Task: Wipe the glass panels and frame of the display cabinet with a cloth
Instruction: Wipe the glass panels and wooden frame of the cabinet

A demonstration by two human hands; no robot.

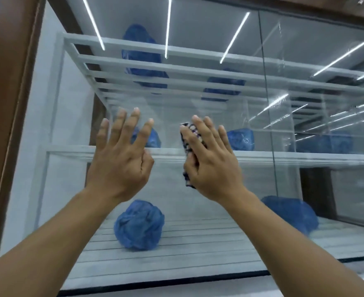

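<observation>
The display cabinet fills the view, with a brown wooden frame [11, 86] on the left and a large front glass panel [209, 236] before me. A thin vertical seam [266, 99] divides this panel from another on the right. My right hand [213, 161] lies flat against the glass at mid height, pressing a dark checkered cloth [190, 138] under its palm and fingers. My left hand [123, 155] is raised beside it, fingers spread, holding nothing; whether it touches the glass is unclear.
Inside are white slatted shelves [176, 153] with several crumpled blue bundles [139, 226]. Ceiling light strips reflect in the glass [343, 56]. A dark bottom edge of the panel [155, 282] runs low across the view.
</observation>
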